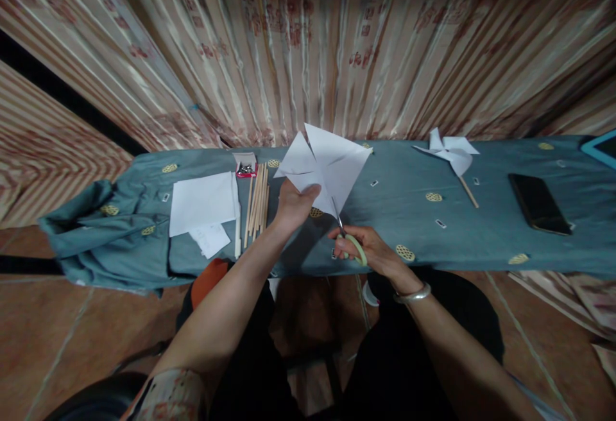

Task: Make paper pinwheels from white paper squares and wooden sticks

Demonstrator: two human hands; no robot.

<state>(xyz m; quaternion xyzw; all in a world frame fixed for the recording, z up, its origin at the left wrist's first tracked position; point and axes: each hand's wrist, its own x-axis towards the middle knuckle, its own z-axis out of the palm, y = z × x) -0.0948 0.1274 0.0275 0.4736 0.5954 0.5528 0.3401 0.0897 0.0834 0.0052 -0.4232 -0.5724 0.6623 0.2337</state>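
Note:
A white square sheet of paper is held up over the cloth, slit from its corners toward the middle. My left hand pinches its lower left part, thumb on top. In my right hand are scissors with pale green handles, fingers through the loops. Their blades reach into the paper's bottom corner, along a cut line. Right of the paper lies a finished-looking paper pinwheel on a wooden stick.
Left on the teal cloth are stacked white paper, a small paper piece, a white pen, several wooden sticks and a small red box of metal bits. A black phone lies right; a curtain hangs behind.

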